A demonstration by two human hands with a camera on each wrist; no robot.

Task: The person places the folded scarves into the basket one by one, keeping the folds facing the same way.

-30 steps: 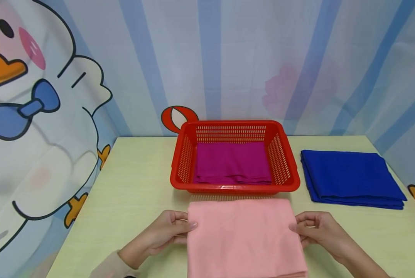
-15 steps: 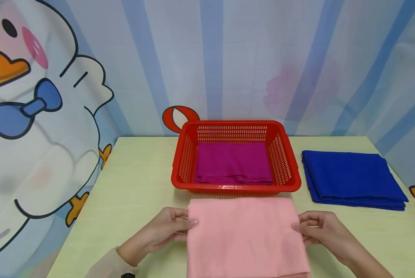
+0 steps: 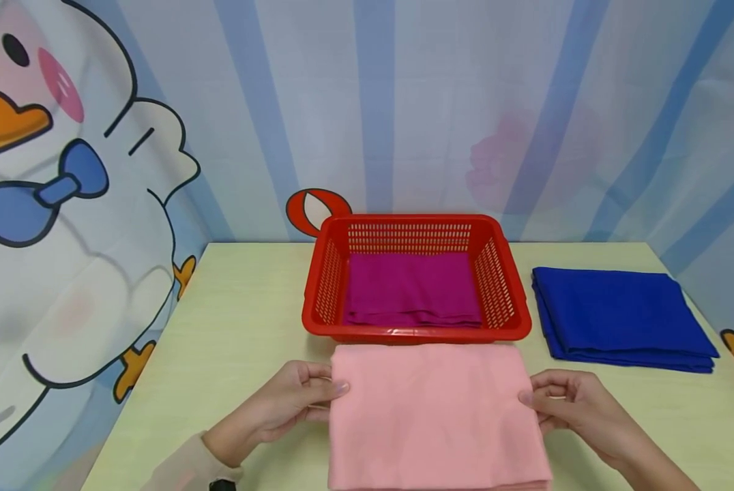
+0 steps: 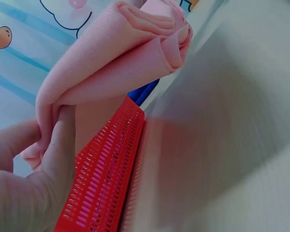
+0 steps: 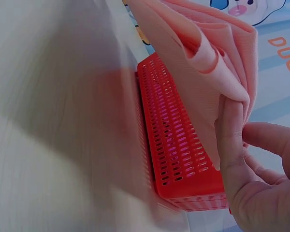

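Observation:
A folded pink cloth (image 3: 434, 416) is held up over the table in front of the red basket. My left hand (image 3: 293, 402) pinches its left edge, thumb on top and fingers beneath. On the opposite edge my right hand (image 3: 582, 412) pinches it the same way. Both wrist views show the cloth (image 4: 111, 58) raised off the tabletop, its folded layers sagging a little and a shadow below. Inside the red plastic basket (image 3: 416, 334) lies a folded magenta cloth (image 3: 413, 286). The pink cloth's far edge comes right up to the basket's near rim in the head view.
A folded blue cloth (image 3: 625, 317) lies on the table to the right of the basket. The pale table (image 3: 244, 300) ends at a printed curtain (image 3: 434, 123) with a cartoon duck, which stands behind and along both sides.
Both hands have raised the pink cloth slightly and brought it a little closer to the basket. The basket, magenta cloth and blue cloth stay where they were.

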